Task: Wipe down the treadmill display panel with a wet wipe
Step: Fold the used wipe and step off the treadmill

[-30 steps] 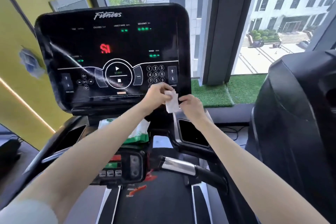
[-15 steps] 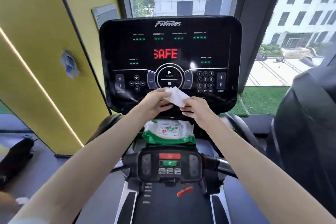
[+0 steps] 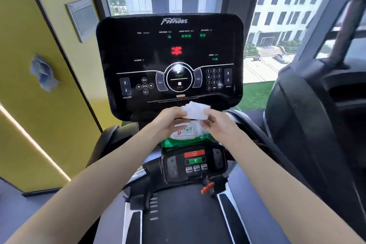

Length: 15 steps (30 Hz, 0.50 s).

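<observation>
Hands meet below the glossy black treadmill display panel (image 3: 170, 61): the left hand (image 3: 170, 120) and right hand (image 3: 218, 125) each pinch an edge of a white folded wet wipe (image 3: 195, 110), held between them just under the panel's lower rim. Beneath it lies a green-and-white plastic wipe pack (image 3: 186, 136), above the small black control console (image 3: 195, 162).
</observation>
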Each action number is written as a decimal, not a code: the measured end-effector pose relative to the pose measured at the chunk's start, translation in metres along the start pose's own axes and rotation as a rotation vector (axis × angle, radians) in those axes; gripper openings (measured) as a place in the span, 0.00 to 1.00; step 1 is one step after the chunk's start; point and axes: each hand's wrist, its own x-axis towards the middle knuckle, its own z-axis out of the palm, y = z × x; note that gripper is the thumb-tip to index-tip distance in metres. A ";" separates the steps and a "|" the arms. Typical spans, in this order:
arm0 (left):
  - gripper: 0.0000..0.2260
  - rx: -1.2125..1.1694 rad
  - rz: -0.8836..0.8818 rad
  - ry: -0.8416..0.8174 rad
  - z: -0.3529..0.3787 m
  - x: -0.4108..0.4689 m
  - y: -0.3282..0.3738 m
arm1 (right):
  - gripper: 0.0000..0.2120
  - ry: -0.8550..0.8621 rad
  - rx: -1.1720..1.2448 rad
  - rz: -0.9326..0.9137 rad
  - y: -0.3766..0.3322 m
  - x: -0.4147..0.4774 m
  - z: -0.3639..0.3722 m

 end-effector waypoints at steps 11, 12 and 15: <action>0.07 0.288 0.005 -0.346 0.193 -0.017 -0.038 | 0.09 0.305 0.139 -0.225 -0.037 -0.122 -0.164; 0.06 0.298 -0.007 -0.387 0.219 -0.021 -0.048 | 0.11 0.349 0.136 -0.242 -0.040 -0.139 -0.187; 0.05 0.344 -0.061 -0.503 0.299 -0.043 -0.082 | 0.16 0.513 0.097 -0.299 -0.047 -0.200 -0.253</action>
